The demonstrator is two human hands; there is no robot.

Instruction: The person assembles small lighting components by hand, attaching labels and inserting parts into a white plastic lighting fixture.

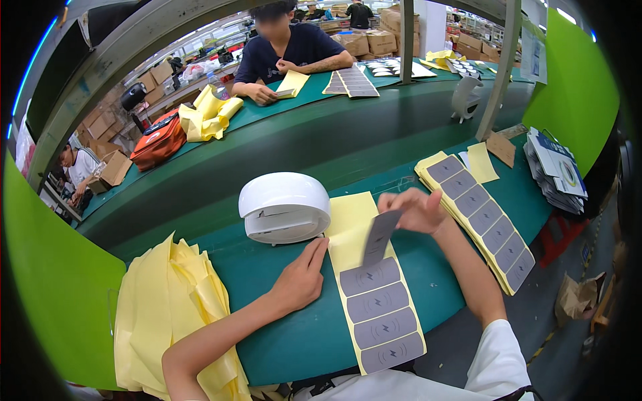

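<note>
A yellow backing sheet (351, 214) with a column of grey stickers (378, 304) lies on the green table, its upper part bare. My right hand (416, 208) pinches one grey sticker (380, 237) by its upper edge, raised and tilted over the sheet and slightly blurred. My left hand (299, 277) has its fingers pressed together at the sheet's left edge, where the fingertips seem to grip it. Just beyond them stands a white rounded device (284, 206) with a recessed opening facing me.
A stack of sticker sheets (481, 217) lies right, crumpled yellow backing paper (167, 314) is heaped left, and folded printed boxes (556, 172) sit far right. Beyond a dark green conveyor (287, 150), a person (287, 53) handles a yellow sheet. A metal post (501, 73) rises at the right.
</note>
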